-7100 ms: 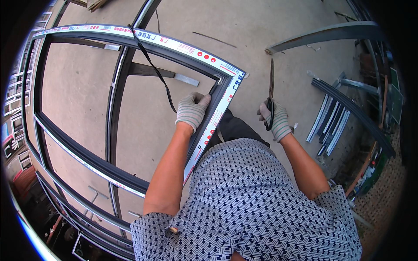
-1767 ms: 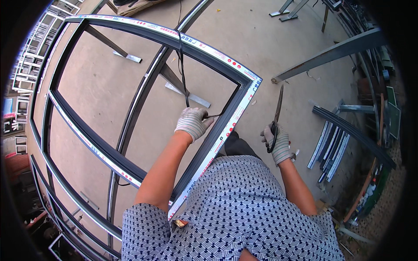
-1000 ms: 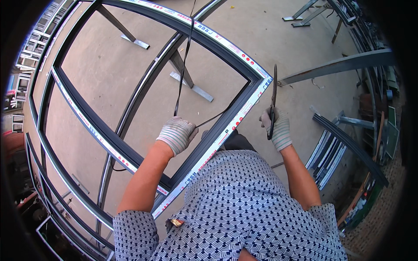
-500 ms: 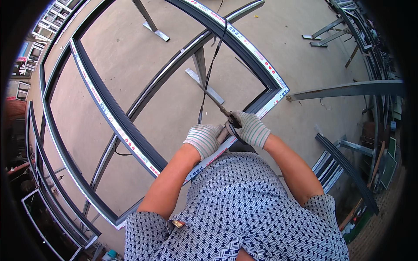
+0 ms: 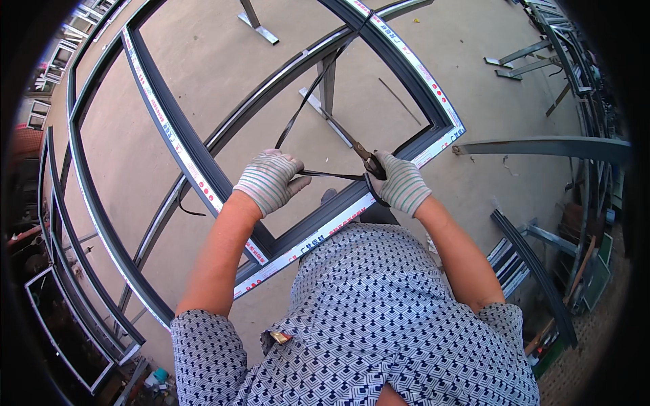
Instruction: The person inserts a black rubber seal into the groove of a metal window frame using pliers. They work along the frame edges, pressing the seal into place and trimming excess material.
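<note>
My left hand (image 5: 269,181), in a striped work glove, is closed on a thin black rubber strip (image 5: 332,174). One length of it climbs from this hand to the far side of a window frame (image 5: 406,51); another stretches tight across to my other hand. My right hand (image 5: 402,183), gloved alike, is closed around the handles of a pair of scissors (image 5: 366,154), blades pointing away from me. The strip meets the right hand beside the scissor handles; how it is held there is hidden. Dark frame bars with printed white film surround both hands, the near bar against my waist.
Metal stands (image 5: 326,84) support the frame over a concrete floor. A grey beam (image 5: 542,145) comes in at the right. Dark profiles (image 5: 535,271) lean at the lower right. More frames stand along the left, beside a glass-like panel (image 5: 71,331).
My left hand has moved left, away from the right hand, drawing the strip taut between them. The right hand keeps the scissors and has shifted slightly right.
</note>
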